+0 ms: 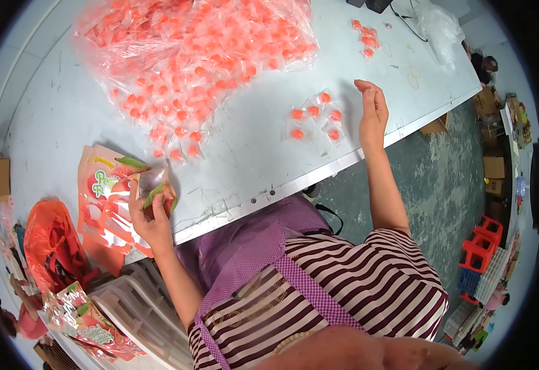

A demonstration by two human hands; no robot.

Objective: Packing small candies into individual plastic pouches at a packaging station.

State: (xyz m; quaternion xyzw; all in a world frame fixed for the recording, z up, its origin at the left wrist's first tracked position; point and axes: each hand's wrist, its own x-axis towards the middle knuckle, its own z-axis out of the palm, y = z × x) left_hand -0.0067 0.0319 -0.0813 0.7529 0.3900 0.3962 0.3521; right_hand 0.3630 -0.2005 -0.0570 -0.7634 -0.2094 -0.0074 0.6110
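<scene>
My left hand (149, 223) grips a pink printed pouch (169, 196) by its upper part, over the table's front left edge. A flat stack of similar pink pouches (93, 197) lies beside and under that hand. My right hand (373, 117) rests on its edge near the table's front, fingers stretched and slightly curved, with nothing seen in it. Just left of it lies a loose group of several clear-wrapped orange-red candies (313, 111). A large heap of the same wrapped candies (220, 68) spills from a clear plastic bag (106, 68) at the far left.
A few more wrapped candies (367, 40) lie at the far right, near a crumpled clear bag (437, 28). Left of the table stand a red plastic bag (50, 240) and a translucent bin (130, 302). Red stools (482, 243) stand on the right.
</scene>
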